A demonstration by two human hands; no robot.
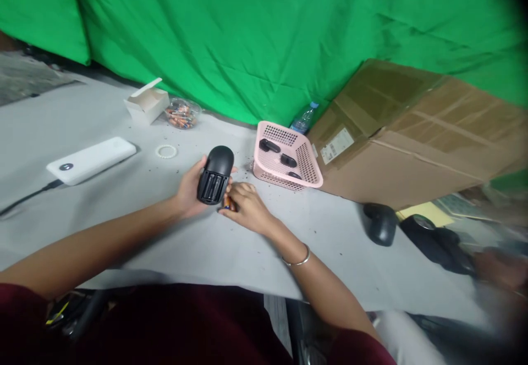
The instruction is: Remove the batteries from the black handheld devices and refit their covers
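Observation:
My left hand [192,189] grips a black wireless mouse [219,160], tilted up above the table. Its battery compartment [213,186] is uncovered and shows two slots; whether any cell lies in them is hard to tell. Close beside it on the right, my right hand [247,205] is closed round an orange and blue AA battery [228,203], mostly hidden by the fingers. A clear bag of similar batteries [182,114] lies farther back. Beyond my right hand stands a pink basket [264,173] with several black pieces [289,160] in it.
An opened white box [145,106], a pale bracelet [166,151] and a cabled white power bank [93,160] are at the left. A water bottle [305,117] and large cardboard box [412,134] stand behind. Another black mouse [380,225] sits right, near a blurred person's hand [501,269].

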